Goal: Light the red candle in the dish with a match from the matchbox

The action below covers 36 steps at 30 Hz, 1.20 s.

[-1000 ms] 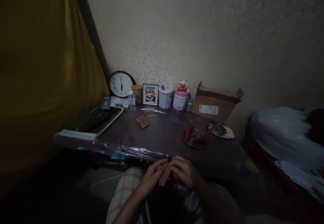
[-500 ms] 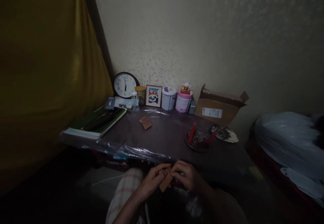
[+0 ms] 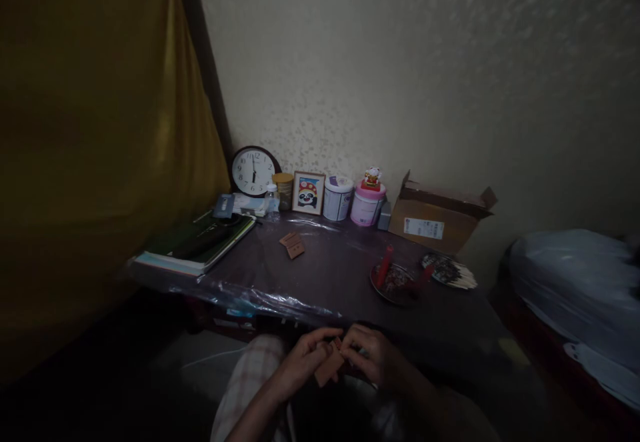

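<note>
Low in front of the table's near edge, my left hand (image 3: 309,360) grips a small brown matchbook (image 3: 329,370), thumb on its face and forefinger stretched along the top. A reddish row shows at the matchbook's upper end. My right hand (image 3: 369,355) is beside it on the right, its thumb and fingertips pinched together at that upper end. Whatever lies between those fingertips is too small and dark to make out. A second brown matchbook (image 3: 293,245) lies unfolded on the table (image 3: 320,275).
A round dish (image 3: 393,283) holds red candles, and beside it lies a pile of pale sticks with dark ends (image 3: 449,271). Along the wall stand a clock (image 3: 254,171), a framed panda picture (image 3: 309,193), tubs and a cardboard box (image 3: 433,214). Books (image 3: 195,245) lie left.
The view has shifted slightly, so everything sits a little lower and further right. My right fingertips have moved a little away from the matchbook's upper end, where the reddish row now shows.
</note>
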### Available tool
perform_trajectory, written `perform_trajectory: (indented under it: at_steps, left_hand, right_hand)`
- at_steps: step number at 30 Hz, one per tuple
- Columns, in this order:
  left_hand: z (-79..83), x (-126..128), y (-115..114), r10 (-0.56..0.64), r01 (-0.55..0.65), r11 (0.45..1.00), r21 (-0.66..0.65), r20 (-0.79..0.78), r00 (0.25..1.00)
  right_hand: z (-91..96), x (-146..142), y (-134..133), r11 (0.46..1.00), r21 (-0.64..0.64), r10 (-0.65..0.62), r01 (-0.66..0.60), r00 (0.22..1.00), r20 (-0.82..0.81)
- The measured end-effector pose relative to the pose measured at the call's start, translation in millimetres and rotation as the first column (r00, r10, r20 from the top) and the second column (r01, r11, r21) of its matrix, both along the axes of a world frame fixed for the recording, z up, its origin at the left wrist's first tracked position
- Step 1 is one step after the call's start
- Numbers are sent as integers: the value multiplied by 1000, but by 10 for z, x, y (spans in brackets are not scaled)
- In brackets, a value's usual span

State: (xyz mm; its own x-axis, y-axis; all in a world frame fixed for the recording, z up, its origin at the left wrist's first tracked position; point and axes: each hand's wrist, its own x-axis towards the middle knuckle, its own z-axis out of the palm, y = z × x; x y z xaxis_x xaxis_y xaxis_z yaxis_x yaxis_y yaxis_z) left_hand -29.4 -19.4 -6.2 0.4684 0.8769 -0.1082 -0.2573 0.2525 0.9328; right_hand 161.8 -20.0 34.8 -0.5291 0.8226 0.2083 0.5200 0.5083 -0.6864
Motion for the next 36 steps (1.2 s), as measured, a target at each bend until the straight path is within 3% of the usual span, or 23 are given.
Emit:
perform_trajectory:
  at_steps: [8,14,19,26,31,36]
  left_hand:
    - [-21,-15,5,-14,14,1000,13,7,1000]
    - [8,-49,-3,58,-58,998,-13,9,998]
    - [106,-51,-10,138,-139,990,-32,-14,990]
    - [133,-2,16,217,-216,975,-51,16,976]
    - [94,45,45,270,-267,962,-53,48,962]
    - [41,103,74,333,-329,942,-60,77,940]
  right_hand:
    - [-2,9,-12,1000,-18,-12,12,1000,20]
    - [-84,206,90,984,-71,-168,161,979,-112]
    - [-52,338,115,940,-126,-340,318,910,-236]
    - [-256,49,84,878,-237,-477,416,800,-365]
    - [-343,-137,29,903,-192,-429,384,812,-395]
    - [-248,-306,-129,942,52,-270,331,841,-469]
